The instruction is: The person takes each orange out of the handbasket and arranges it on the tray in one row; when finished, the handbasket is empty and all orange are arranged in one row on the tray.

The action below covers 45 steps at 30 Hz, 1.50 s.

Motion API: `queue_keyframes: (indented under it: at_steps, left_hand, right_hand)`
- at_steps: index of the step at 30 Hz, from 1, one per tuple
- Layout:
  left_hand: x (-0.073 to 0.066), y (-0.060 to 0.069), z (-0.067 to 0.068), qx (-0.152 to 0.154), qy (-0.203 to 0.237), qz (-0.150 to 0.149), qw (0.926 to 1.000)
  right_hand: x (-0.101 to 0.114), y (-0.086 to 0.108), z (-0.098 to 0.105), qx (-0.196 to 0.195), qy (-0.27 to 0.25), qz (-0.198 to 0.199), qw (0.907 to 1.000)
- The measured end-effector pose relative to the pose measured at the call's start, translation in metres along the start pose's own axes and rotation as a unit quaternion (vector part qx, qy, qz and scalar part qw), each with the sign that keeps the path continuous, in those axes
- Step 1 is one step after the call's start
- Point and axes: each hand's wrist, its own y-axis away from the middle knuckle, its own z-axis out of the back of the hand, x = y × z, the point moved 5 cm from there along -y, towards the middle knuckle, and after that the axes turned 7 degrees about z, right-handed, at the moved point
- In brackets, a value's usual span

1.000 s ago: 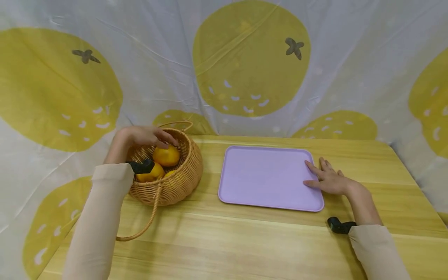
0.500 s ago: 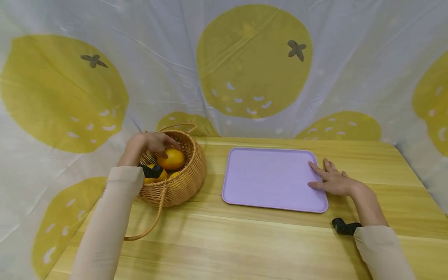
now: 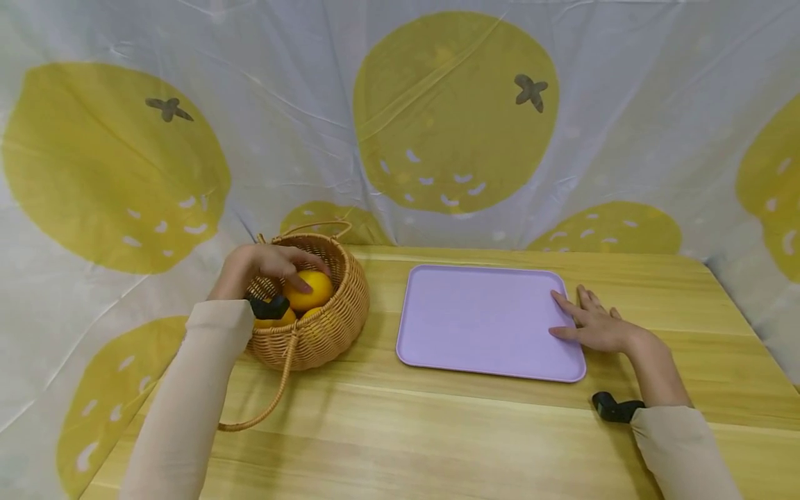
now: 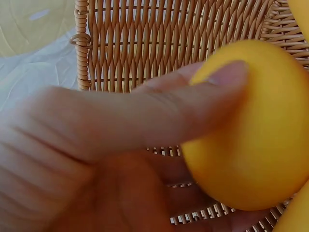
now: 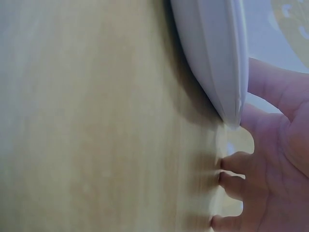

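Basket (image 3: 340, 333): It was round and woven, and it sat at 9 o'clock from the tray (image 3: 481, 319). I could see three fruits in it.
Held fruit (image 3: 317, 293): It was yellow-orange and smooth, inside the basket, at about 4 o'clock in its mouth.
Left hand (image 3: 270, 262): I had the held fruit pinched, my thumb on one side and my fingers on the other. I couldn't tell if it was lifted up.
Other fruits (image 3: 275, 321): One was at 7 o'clock in the basket. One peeked out at 5 o'clock, near the rim.
Handles (image 3: 278, 399): One stood at 1 o'clock, and one hung down at 7 o'clock.
Tray: It was light purple with a low rim, flat on the wooden table (image 3: 400, 437).
Right hand (image 3: 596, 328): My fingers were spread apart. My thumb and pointing finger touched the tray's 3 o'clock edge.
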Motion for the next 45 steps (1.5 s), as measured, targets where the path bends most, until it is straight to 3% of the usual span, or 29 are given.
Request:
queue_keyframes:
  at_steps: [10,14,18,26,32,37,45]
  left_hand:
    - [-0.019,0.029,0.008,-0.032,0.038,0.011,0.9987]
    - [-0.025,0.044,0.014,-0.054,0.024,-0.021,0.998]
    - [-0.029,0.059,0.021,-0.101,0.025,-0.073,0.9919]
    - [-0.042,0.076,0.032,-0.205,0.025,-0.161,0.9651]
    - [-0.06,0.079,0.04,-0.287,0.057,-0.194,0.9363]
    - [-0.083,0.068,0.041,-0.337,0.127,-0.204,0.9104]
    - [-0.137,0.036,0.022,-0.349,0.225,-0.176,0.8923]
  right_hand:
    - [0.001,-0.001,0.001,-0.003,0.0,0.001,1.0]
    - [0.0,0.0,0.0,-0.003,-0.001,-0.001,1.0]
    - [0.0,0.0,0.001,-0.002,0.0,0.002,1.0]
    - [-0.005,-0.002,-0.001,-0.008,-0.007,0.007,0.9999]
    - [-0.002,-0.002,0.001,-0.004,0.002,0.006,1.0]
    - [-0.002,-0.001,0.002,-0.004,0.006,0.004,1.0]
    - [-0.002,0.0,0.0,-0.006,0.001,0.006,1.0]
